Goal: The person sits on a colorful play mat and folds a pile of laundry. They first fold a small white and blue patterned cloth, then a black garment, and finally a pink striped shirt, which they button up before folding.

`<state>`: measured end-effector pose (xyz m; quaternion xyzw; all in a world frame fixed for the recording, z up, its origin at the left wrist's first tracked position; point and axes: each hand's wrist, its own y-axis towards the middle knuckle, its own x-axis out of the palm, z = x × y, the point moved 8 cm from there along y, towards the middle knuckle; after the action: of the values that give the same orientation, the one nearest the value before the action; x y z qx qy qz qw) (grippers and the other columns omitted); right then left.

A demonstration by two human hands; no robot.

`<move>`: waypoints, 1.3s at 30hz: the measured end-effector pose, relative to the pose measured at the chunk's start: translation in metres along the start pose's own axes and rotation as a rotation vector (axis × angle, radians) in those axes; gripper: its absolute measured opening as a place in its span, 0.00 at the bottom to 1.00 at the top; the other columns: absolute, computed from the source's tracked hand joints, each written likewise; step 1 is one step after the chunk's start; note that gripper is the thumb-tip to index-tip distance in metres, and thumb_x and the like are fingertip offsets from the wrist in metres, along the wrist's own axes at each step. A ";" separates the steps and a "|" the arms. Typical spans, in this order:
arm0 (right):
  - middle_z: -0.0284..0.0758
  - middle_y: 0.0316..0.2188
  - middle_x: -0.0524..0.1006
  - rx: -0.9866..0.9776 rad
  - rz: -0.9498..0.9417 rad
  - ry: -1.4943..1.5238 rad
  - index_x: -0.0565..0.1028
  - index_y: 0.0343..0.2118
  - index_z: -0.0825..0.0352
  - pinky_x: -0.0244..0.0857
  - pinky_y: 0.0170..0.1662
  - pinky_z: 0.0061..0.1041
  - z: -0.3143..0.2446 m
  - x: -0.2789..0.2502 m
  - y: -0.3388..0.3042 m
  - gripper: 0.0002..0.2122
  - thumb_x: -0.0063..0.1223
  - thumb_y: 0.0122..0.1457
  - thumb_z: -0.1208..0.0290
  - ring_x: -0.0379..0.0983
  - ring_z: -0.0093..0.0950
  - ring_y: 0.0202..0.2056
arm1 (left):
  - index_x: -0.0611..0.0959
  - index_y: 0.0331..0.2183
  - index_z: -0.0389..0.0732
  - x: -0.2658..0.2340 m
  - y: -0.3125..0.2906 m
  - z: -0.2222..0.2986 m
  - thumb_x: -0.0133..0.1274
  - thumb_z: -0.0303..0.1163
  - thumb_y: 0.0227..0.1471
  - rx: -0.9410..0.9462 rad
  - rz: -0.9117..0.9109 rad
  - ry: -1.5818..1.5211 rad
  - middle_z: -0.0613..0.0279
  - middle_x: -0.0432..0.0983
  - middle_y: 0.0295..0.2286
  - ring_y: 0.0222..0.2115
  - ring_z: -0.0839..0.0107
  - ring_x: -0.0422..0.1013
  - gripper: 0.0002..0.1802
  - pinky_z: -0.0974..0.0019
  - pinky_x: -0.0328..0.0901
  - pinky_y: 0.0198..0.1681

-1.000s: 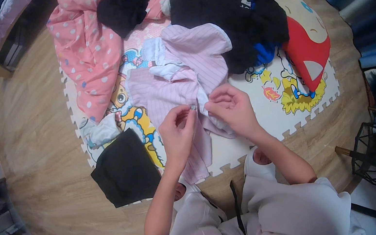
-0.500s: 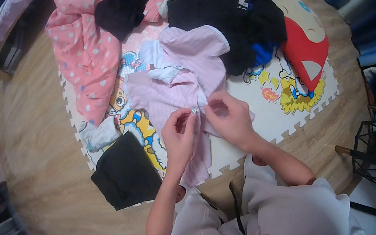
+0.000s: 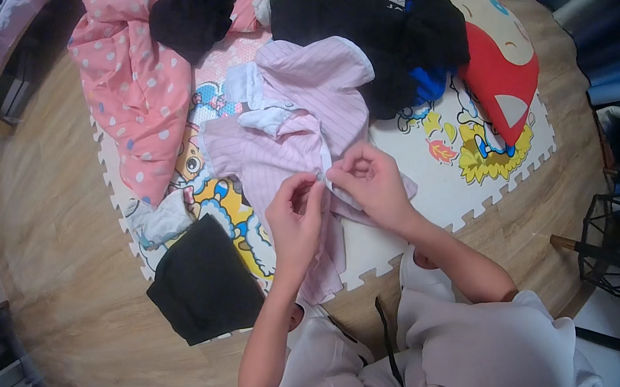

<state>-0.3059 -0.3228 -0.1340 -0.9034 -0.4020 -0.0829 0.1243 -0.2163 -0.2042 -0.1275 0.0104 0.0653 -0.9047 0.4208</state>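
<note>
Wood floor [image 3: 68,256] all round, cartoon foam mat [image 3: 430,182] on top, and a pink striped shirt [image 3: 271,155] sprawled mid-mat, long axis roughly 12-to-6, pale collar [image 3: 266,122] end pointing near 12. Left hand [image 3: 293,214] and right hand [image 3: 376,187] each have thumb and finger pinched on its front edge, folded black cloth [image 3: 203,283] at their 8 o'clock.

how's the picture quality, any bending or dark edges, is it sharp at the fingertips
Head view: fisheye bends the left border of the wooden floor; corners fall to black; black clothes show few folds; detail where left hand and right hand meet the pink striped shirt looks soft.
</note>
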 end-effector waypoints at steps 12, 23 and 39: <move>0.35 0.29 0.77 -0.025 0.087 -0.089 0.69 0.33 0.71 0.71 0.36 0.16 -0.006 -0.002 -0.002 0.08 0.59 0.55 0.80 0.75 0.17 0.33 | 0.81 0.37 0.33 0.002 0.006 -0.034 0.56 0.29 0.55 -0.328 -0.070 -0.278 0.67 0.77 0.30 0.30 0.82 0.70 0.10 0.78 0.64 0.34; 0.34 0.25 0.79 -0.236 0.177 -0.544 0.71 0.30 0.70 0.73 0.35 0.20 -0.042 0.006 -0.009 0.07 0.59 0.54 0.77 0.79 0.21 0.29 | 0.79 0.36 0.35 0.000 0.009 -0.022 0.57 0.27 0.54 -0.107 -0.012 -0.219 0.71 0.74 0.29 0.28 0.85 0.67 0.07 0.80 0.61 0.33; 0.36 0.31 0.78 -0.092 0.104 -0.063 0.69 0.34 0.71 0.72 0.36 0.17 -0.007 -0.002 -0.004 0.09 0.59 0.55 0.80 0.76 0.18 0.34 | 0.78 0.37 0.33 0.008 0.004 -0.020 0.55 0.28 0.56 -0.245 -0.063 -0.325 0.70 0.73 0.28 0.27 0.85 0.66 0.08 0.81 0.61 0.30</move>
<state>-0.3110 -0.3237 -0.1273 -0.9300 -0.3539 -0.0660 0.0742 -0.2187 -0.2102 -0.1484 -0.1892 0.1063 -0.8926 0.3953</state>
